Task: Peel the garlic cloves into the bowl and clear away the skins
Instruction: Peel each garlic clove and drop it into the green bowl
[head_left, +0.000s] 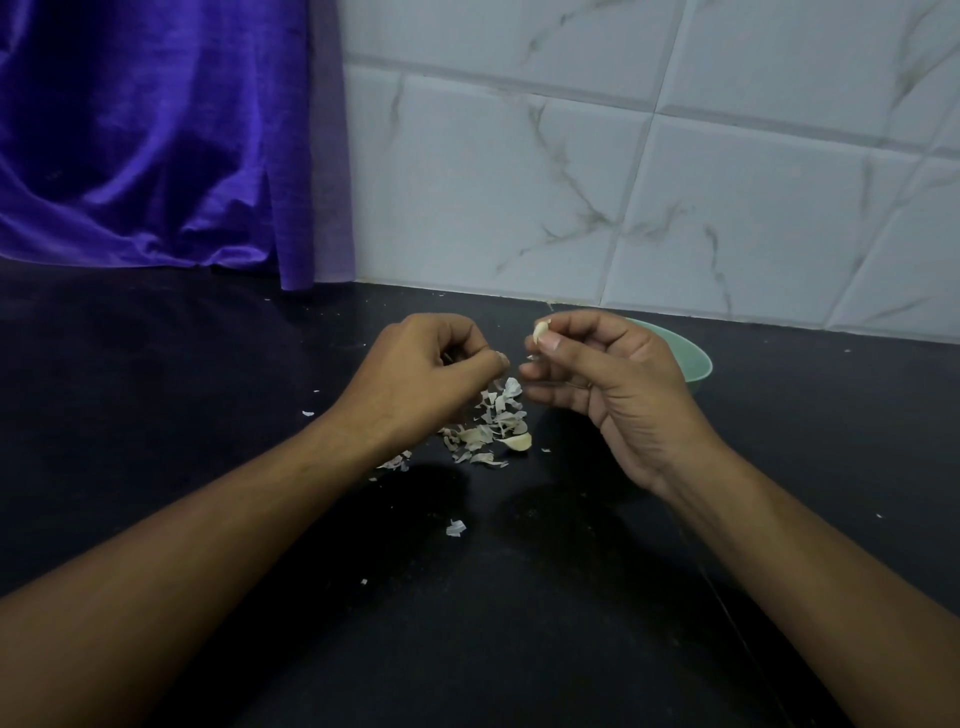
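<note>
- Where it fills the near half of the room, the desk (156, 389) is a black, smooth, faintly glossy slab, dusted with pale flecks.
- Behind it the wall (675, 182) is large white square tiles with grey marble veining and recessed joints.
- To the left a purple curtain (156, 130), velvety and deeply folded, hangs down to the desk's back edge.
- The right hand (613, 384) is raised above the desk, palm turned leftward, thumb and forefinger pinching a garlic clove (541, 329); its other fingers are loosely curled below.
- The left hand (431, 374) hovers just beside it, knuckles up, fingers curled in and thumb against the fingertips, with nothing I can make out between them.
- A pale green bowl (696, 364), smooth and round-rimmed, sits on the desk behind the right hand, which mostly hides it; its inside cannot be seen.
- Below the two hands a loose pile of skins (488, 426) lies on the desk, papery, off-white, curled and torn.
- A second clove (519, 442), cream and crescent-shaped, lies flat at the pile's near right edge, its long axis roughly left to right.
- The held clove stands nearly upright, tilted slightly, its narrow end pointing up toward the wall.
- One stray skin (456, 528) lies apart, nearer to me.
</note>
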